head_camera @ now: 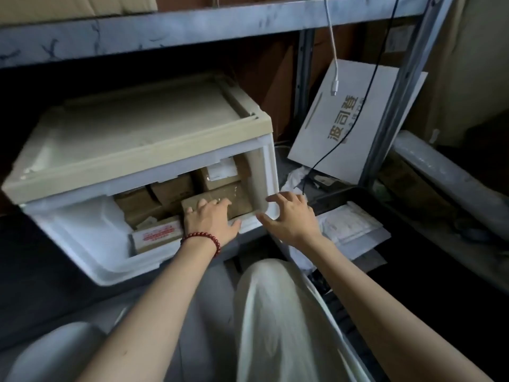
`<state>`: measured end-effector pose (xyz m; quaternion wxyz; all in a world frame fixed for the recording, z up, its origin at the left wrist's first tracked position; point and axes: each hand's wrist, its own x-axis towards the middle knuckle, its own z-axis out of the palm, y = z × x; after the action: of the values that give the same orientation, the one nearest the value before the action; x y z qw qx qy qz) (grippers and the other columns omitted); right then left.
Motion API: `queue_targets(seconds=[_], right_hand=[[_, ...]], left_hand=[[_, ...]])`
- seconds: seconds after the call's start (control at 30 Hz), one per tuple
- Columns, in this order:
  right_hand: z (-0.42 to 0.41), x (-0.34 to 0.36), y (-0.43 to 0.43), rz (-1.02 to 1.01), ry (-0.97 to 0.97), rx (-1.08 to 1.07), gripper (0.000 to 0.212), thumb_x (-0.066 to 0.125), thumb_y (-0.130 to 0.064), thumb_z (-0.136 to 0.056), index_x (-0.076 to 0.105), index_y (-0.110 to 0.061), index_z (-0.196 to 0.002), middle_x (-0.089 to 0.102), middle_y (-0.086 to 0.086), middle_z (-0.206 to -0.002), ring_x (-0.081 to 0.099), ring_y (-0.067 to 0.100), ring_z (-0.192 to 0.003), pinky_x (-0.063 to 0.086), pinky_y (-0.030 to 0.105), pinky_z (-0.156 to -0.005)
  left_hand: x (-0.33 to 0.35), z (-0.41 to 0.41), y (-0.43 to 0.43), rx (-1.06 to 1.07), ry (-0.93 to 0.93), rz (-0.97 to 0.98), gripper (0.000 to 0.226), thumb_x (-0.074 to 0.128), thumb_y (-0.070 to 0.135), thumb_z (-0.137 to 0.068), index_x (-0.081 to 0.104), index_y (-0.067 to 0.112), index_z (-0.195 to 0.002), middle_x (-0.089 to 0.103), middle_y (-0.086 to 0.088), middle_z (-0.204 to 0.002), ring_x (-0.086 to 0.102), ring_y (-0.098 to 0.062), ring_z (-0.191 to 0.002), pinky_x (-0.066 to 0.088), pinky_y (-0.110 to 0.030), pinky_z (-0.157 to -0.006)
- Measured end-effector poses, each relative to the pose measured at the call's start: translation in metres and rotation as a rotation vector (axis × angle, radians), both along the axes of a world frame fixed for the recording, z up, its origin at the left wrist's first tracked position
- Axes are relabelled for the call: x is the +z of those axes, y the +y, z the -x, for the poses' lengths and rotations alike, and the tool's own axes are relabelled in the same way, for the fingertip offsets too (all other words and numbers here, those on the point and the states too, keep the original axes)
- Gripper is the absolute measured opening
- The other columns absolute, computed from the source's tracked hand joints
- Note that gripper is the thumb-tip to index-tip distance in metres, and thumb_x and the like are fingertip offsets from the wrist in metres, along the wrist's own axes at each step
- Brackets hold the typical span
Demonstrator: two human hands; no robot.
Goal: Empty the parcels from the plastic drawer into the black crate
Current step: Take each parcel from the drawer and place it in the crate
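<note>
Left hand (210,219) grasping a brown cardboard parcel (237,197) inside the pulled-out white plastic drawer (82,244); right hand (289,219) released.

Left forearm extended, red bead bracelet (202,239) at the wrist, fingers laid over the parcel's top, thumb at its near edge. Right hand palm down with fingers spread, at the drawer's right front corner. Further brown cardboard parcels (170,188) lie behind in the drawer. Black plastic crate (366,192) just right of the drawer, holding a white padded envelope (349,224).
</note>
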<state>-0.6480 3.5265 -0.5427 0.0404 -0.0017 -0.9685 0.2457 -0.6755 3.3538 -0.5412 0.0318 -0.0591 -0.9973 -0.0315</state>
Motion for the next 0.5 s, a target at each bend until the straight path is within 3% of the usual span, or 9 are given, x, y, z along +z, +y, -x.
queue_targets(seconds=[0.23,0.4,0.5], right_hand=[[-0.005,0.003,-0.09,0.104,-0.022,0.136,0.057,0.054,-0.052,-0.09,0.044,-0.025,-0.139,0.04,0.004,-0.144,0.031,0.026,-0.133,0.034,0.038,-0.107],[0.004,-0.012,-0.102,0.035,-0.148,0.156,0.061,0.055,-0.051,-0.091,0.04,-0.021,-0.142,0.037,0.007,-0.145,0.032,0.028,-0.133,0.033,0.039,-0.106],[0.014,-0.017,-0.11,0.101,-0.16,0.187,0.058,0.057,-0.047,-0.091,0.043,-0.02,-0.14,0.039,0.009,-0.144,0.032,0.028,-0.133,0.034,0.037,-0.104]], left_hand=[[0.006,-0.032,-0.104,0.191,-0.012,-0.016,0.053,0.048,0.057,-0.088,0.045,0.032,-0.134,0.054,0.002,-0.134,0.043,-0.024,-0.125,0.038,-0.039,-0.094],[-0.01,-0.052,-0.149,0.283,-0.106,0.008,0.059,0.048,0.057,-0.089,0.039,0.029,-0.14,0.054,0.0,-0.133,0.046,-0.025,-0.121,0.042,-0.038,-0.092],[-0.014,-0.043,-0.16,0.325,-0.112,-0.113,0.059,0.051,0.054,-0.089,0.04,0.025,-0.139,0.053,-0.003,-0.133,0.048,-0.026,-0.12,0.046,-0.037,-0.09]])
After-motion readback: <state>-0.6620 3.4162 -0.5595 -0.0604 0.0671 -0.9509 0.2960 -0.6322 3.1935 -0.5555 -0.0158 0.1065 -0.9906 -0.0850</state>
